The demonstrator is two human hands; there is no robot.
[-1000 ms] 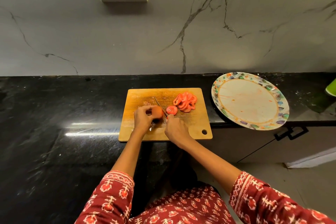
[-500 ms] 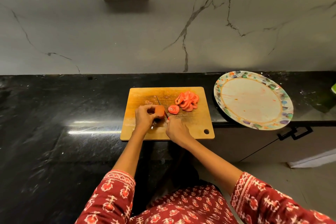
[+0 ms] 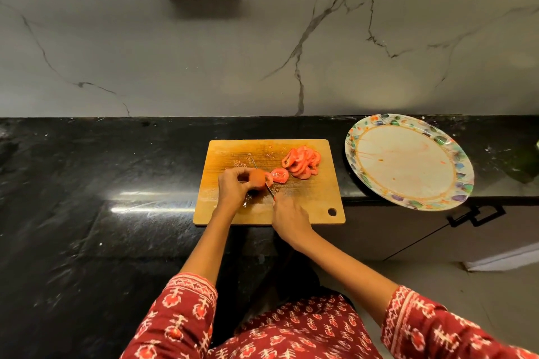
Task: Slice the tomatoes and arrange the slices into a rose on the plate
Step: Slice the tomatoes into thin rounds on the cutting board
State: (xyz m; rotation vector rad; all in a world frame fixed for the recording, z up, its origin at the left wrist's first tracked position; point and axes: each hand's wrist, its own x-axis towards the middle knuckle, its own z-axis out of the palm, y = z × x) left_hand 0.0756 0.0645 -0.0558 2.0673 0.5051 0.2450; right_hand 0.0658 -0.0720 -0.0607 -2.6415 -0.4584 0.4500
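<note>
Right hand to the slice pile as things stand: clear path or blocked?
Probably yes. The right hand sits on the board just in front of the pile, with only one loose slice between. But its grip is on the knife, so it would need to put that down first.

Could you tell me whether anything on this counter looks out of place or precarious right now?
Yes: the plate sits at the counter's front corner with its near rim hanging past the edge, above the cabinet, so a bump might tip it. Its face also carries reddish smears. The cutting board lies fully on the counter.
</note>
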